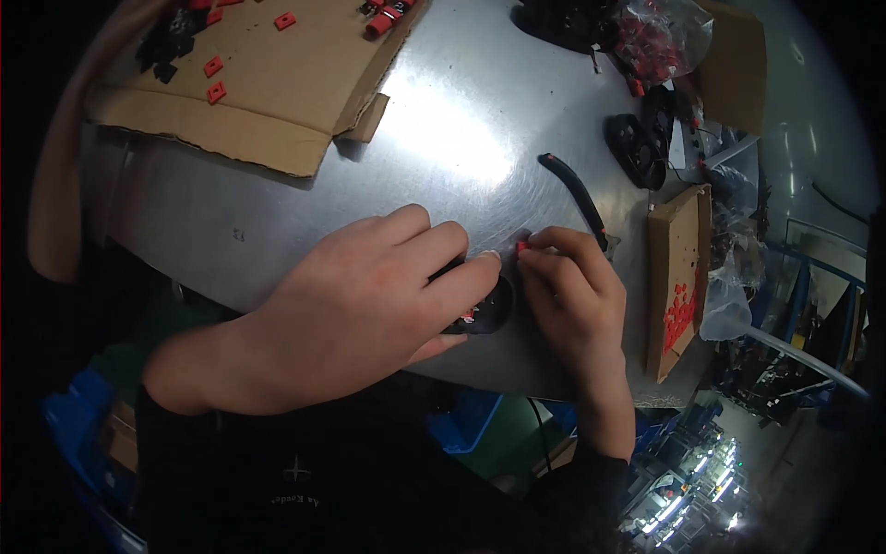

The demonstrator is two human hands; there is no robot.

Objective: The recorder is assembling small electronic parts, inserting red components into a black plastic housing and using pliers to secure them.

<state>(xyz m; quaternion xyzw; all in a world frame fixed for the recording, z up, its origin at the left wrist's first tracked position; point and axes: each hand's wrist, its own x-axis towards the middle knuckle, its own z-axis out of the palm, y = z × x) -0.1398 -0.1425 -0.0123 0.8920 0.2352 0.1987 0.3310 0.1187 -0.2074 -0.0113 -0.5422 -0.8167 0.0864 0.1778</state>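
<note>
My left hand [388,277] is closed around a black plastic housing [498,307] close to the table's near edge. The hand covers much of the housing; small red and light-coloured bits show inside it. Just to the right, my right hand [577,295] pinches a small red plastic piece [522,247] between thumb and fingertips, slightly apart from the housing. Beyond the right hand lies a hand tool with a curved black handle [574,189], its metal head [610,244] next to my knuckles.
A cardboard tray [277,102] with red and black pieces lies far left, another person's forearm [60,185] beside it. At right stands a small cardboard box [660,277] of red bits. Black housings [637,152] and a clear bag of red parts [655,42] lie far right.
</note>
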